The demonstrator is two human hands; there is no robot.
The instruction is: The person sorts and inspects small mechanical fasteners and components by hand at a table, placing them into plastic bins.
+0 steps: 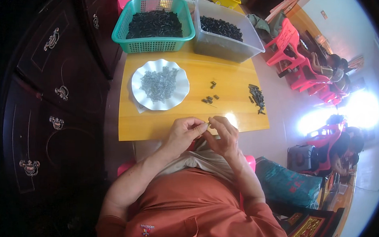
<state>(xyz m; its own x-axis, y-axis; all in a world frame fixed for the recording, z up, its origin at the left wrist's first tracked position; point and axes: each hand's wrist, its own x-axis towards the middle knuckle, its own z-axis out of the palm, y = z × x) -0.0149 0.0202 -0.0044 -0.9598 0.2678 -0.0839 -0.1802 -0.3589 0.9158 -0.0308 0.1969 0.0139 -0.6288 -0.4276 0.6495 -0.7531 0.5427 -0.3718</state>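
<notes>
Above my lap, at the table's near edge, my left hand (pixel 183 133) and my right hand (pixel 225 135) meet with their fingertips pinched together. Between them is a tiny part, mostly covered by the fingers and too small to name. Just beyond lie a few short black cylindrical pieces (pixel 209 99) with a thin needle-like stick (pixel 213 105) beside them. To the left, a white scalloped plate (pixel 137 84) holds a heap of small clear pieces (pixel 159 84). A pile of longer dark pieces (pixel 256 98) lies near the table's right edge.
A green plastic basket (pixel 154 46) and a translucent bin (pixel 225 51), both full of small black parts, stand at the table's far end. Dark wooden cabinets (pixel 52 93) line the left. Pink chairs (pixel 286 42), a teal bag (pixel 287 182) and other people (pixel 341 73) are to the right.
</notes>
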